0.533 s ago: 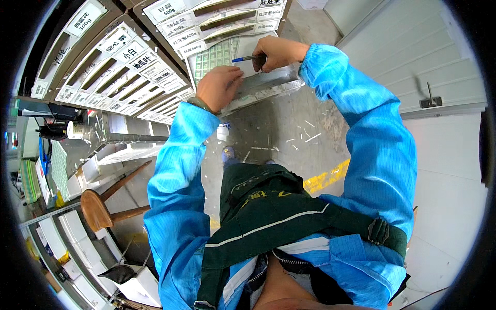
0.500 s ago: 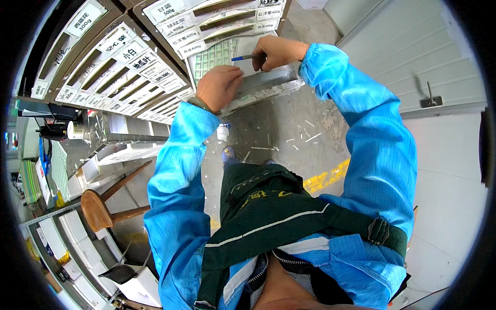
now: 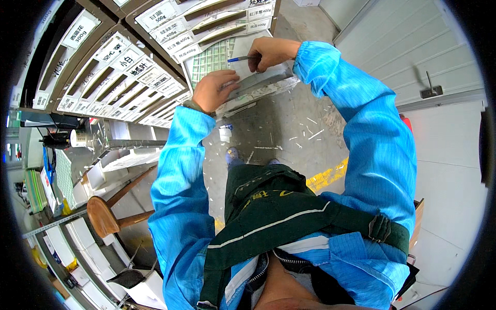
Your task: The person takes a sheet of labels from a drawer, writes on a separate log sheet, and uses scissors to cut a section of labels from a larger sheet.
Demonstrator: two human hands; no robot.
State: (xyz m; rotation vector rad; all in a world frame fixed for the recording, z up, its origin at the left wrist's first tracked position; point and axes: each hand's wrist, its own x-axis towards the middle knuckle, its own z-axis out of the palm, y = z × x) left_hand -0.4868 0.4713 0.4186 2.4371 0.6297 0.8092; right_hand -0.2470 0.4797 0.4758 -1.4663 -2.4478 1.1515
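My right hand [image 3: 273,52] grips a pen [image 3: 241,59] whose blue end points left, above sheets lying on the ledge in front of the label rack. Beneath the hands is a green-and-white sheet of small labels [image 3: 206,65]; a plain white sheet part [image 3: 244,46] shows at its right. My left hand [image 3: 213,91] lies with outstretched fingers at the near edge of the sheet, holding nothing that I can see. The right fingertips are partly hidden behind the hand.
A slotted rack [image 3: 124,72] with rows of white labels stands at front left. The ledge [image 3: 258,98] has a worn front edge. Paper scraps [image 3: 315,134] litter the floor. A wooden stool [image 3: 103,217] and shelves with white boxes [image 3: 82,232] are at left; a white wall [image 3: 449,206] stands at right.
My view has shifted slightly. The left hand sits a little lower and further left in the picture; the pen in the right hand has hardly moved.
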